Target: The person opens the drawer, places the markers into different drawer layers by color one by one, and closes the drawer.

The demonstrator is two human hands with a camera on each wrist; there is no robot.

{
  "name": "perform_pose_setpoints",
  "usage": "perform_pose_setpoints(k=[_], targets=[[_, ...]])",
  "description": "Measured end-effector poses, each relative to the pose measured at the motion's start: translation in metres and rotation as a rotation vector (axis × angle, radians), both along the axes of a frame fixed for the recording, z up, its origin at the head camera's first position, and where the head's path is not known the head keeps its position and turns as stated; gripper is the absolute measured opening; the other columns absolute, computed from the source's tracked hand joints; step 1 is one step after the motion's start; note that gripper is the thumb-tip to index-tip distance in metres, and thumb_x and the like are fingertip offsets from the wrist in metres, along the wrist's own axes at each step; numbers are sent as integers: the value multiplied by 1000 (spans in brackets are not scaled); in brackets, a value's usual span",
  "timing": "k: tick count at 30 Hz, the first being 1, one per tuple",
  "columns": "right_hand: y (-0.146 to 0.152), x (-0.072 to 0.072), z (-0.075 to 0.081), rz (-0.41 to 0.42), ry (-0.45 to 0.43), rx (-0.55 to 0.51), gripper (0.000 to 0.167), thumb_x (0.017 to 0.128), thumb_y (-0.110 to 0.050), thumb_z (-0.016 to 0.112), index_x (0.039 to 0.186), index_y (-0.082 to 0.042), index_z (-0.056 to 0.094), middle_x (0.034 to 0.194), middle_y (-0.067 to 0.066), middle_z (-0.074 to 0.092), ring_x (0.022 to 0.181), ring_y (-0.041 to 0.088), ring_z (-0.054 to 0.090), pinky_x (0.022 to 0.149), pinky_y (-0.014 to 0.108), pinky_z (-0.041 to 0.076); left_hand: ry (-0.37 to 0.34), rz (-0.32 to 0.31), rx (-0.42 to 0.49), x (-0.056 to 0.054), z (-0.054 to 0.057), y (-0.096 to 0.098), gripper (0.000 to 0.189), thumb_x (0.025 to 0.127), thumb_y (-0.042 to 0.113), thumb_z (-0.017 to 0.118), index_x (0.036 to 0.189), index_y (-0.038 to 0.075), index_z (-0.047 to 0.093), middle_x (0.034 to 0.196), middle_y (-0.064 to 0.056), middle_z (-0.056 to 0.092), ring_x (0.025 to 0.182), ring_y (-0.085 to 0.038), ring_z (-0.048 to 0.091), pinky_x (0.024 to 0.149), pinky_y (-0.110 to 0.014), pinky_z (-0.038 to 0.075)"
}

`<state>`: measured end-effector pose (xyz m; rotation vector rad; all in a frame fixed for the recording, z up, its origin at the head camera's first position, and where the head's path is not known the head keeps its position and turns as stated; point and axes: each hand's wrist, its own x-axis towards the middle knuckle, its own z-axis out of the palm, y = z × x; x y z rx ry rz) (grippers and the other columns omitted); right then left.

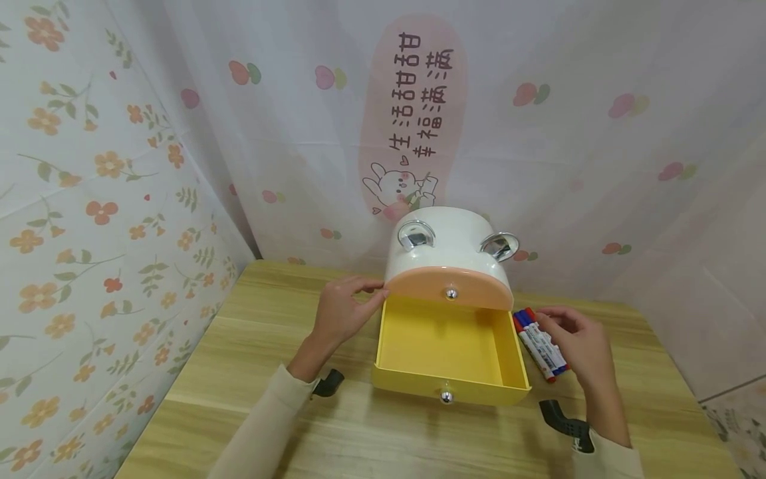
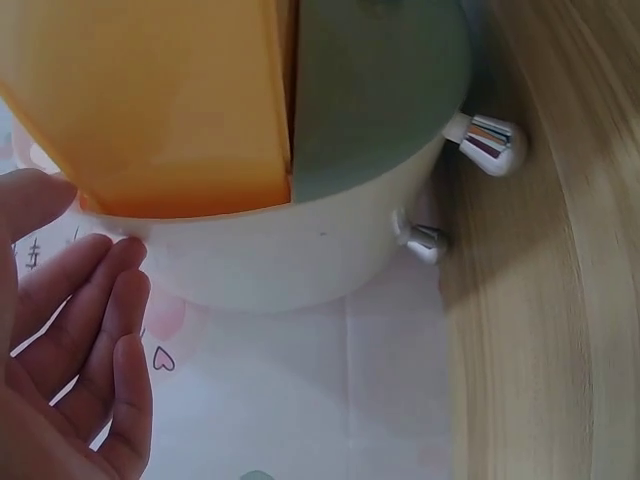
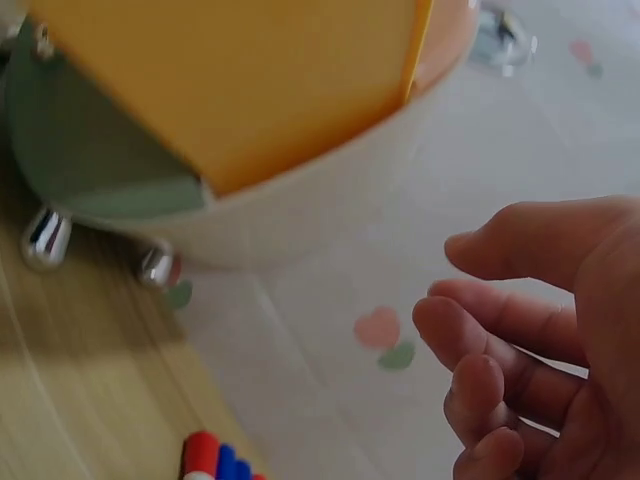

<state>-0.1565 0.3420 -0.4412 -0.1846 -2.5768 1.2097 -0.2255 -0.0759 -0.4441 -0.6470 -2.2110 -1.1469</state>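
Observation:
A small white cabinet [image 1: 445, 239] with a peach upper drawer [image 1: 419, 285] stands at the back of the table. Its yellow lower drawer [image 1: 413, 380] is pulled out, and nothing lies inside. At the cabinet's left front edge is my left hand [image 1: 341, 313], its fingertips touching or close to the rim. In the left wrist view this hand's fingers [image 2: 125, 375] are loosely bent. Several red and blue markers [image 1: 541, 346] lie side by side right of the drawer. My right hand [image 1: 583, 342] is beside them; the right wrist view shows its thumb and fingers [image 3: 470, 385] apart, holding nothing.
Two silver ear-shaped parts [image 1: 500, 246] stick out from the cabinet top. Silver feet [image 3: 47, 238] and a green lower front [image 3: 100, 165] show in the right wrist view. A patterned curtain [image 1: 287, 166] hangs right behind the wooden table [image 1: 269, 319].

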Motion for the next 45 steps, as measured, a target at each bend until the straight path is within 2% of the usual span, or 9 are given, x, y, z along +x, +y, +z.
perform_pose_setpoints(k=[6, 11, 16, 20, 25, 32, 36, 45], targets=[[13, -4, -17, -71, -42, -64, 40, 107, -36, 75, 129, -3, 77, 100, -19, 72, 89, 4, 65, 70, 20, 57, -20, -14, 62, 1, -3, -2, 15, 92, 19, 91, 102, 8, 88, 96, -2, 84, 86, -22, 79, 70, -42, 63], [27, -3, -26, -173, -113, -82, 46, 106, -43, 74, 132, -5, 76, 95, -26, 67, 90, 5, 62, 71, 19, 53, -64, 19, 106, 3, -4, -6, 14, 91, 19, 92, 102, 10, 89, 95, 0, 83, 86, -20, 79, 76, -46, 64], [47, 1, -31, -265, -171, -77, 48, 105, -47, 74, 132, -7, 76, 90, -29, 65, 89, 2, 57, 70, 19, 48, -103, 12, 151, 5, -6, -7, 15, 92, 18, 91, 102, 8, 88, 94, -2, 83, 87, -28, 79, 83, -50, 64], [63, 6, -36, -316, -214, -63, 49, 105, -48, 74, 129, -6, 77, 87, -30, 64, 85, 3, 56, 65, 24, 48, -96, 5, 161, 5, -7, -5, 13, 93, 16, 90, 102, 7, 88, 94, -2, 83, 86, -26, 79, 82, -49, 64], [76, 10, -44, -366, -260, -121, 44, 105, -46, 75, 126, -8, 79, 84, -31, 64, 81, 1, 59, 67, 22, 49, -75, 17, 160, 3, -9, -3, 11, 93, 14, 90, 101, 7, 88, 94, -2, 83, 84, -20, 78, 81, -45, 64], [84, 11, -47, -412, -305, -187, 46, 104, -50, 74, 129, -12, 79, 85, -32, 63, 83, 2, 60, 70, 21, 48, -90, 18, 171, 5, -13, -2, 13, 92, 13, 91, 103, 5, 88, 94, -4, 83, 85, -22, 79, 81, -47, 65], [86, 11, -50, -417, -307, -177, 43, 105, -47, 74, 128, -11, 79, 85, -31, 63, 82, 3, 59, 70, 24, 48, -114, 30, 170, 7, -15, -3, 17, 92, 14, 91, 105, 3, 87, 95, -4, 83, 87, -23, 79, 82, -47, 65], [93, 10, -62, -401, -323, -105, 48, 105, -39, 74, 133, 0, 75, 89, -16, 71, 81, 4, 59, 69, 28, 47, -129, 21, 178, 8, -19, -7, 15, 93, 15, 91, 106, 8, 88, 99, -1, 84, 90, -20, 79, 84, -45, 65]])
